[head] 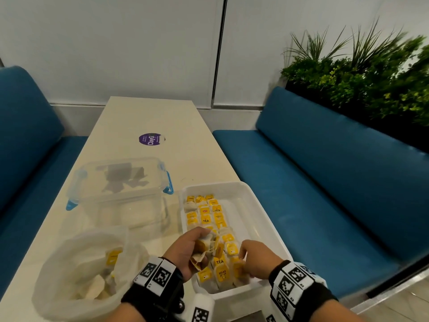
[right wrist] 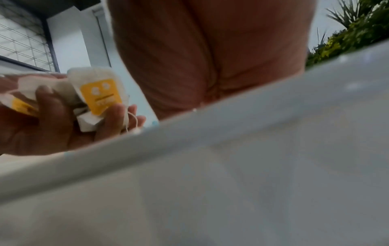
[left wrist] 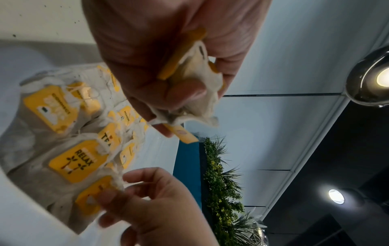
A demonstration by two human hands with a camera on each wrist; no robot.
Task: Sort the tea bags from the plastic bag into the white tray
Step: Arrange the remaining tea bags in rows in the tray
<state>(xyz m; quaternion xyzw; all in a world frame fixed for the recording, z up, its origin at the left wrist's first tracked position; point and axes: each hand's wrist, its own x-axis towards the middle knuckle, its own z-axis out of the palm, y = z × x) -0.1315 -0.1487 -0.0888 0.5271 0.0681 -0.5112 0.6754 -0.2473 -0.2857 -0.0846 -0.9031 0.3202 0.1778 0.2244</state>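
A white tray on the table holds rows of yellow-tagged tea bags. My left hand hovers over the tray's near left part and grips a crumpled bunch of tea bags, one tag dangling. Over the tray's near end, my right hand pinches the top of a tea bag that lies in the near row. The plastic bag, open and with more tea bags inside, sits at the near left. In the right wrist view only the palm of my right hand shows above the tray rim.
A clear lidded container with blue clips stands behind the plastic bag, left of the tray. A purple round sticker lies farther along the table. Blue benches flank the table, and green plants stand behind the right one.
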